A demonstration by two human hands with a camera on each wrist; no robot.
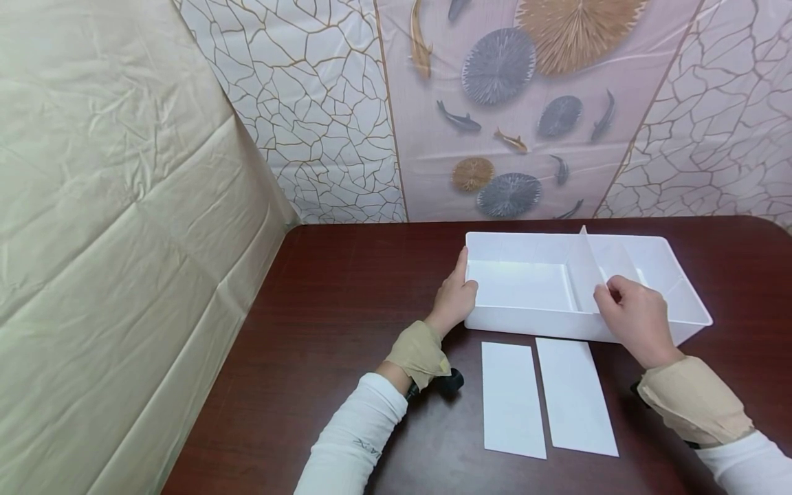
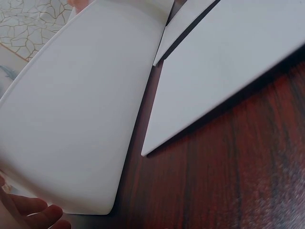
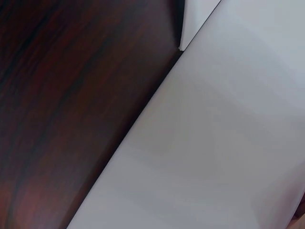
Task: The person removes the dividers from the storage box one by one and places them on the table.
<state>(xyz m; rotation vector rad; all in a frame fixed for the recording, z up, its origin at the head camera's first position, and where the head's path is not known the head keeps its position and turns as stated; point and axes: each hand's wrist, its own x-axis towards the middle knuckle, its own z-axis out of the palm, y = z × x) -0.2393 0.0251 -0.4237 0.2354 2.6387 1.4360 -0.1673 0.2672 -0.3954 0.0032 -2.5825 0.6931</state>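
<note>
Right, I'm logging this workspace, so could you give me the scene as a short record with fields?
surface: dark reddish-brown table
container: open white tray
insert: white divider standing crosswise in the tray, its far corner above the back rim
left hand: grips the tray's left end
right hand: appears to pinch the divider's near end
loose pieces: left white panel and right white panel, flat on the table in front of the tray, a narrow gap between them
</note>
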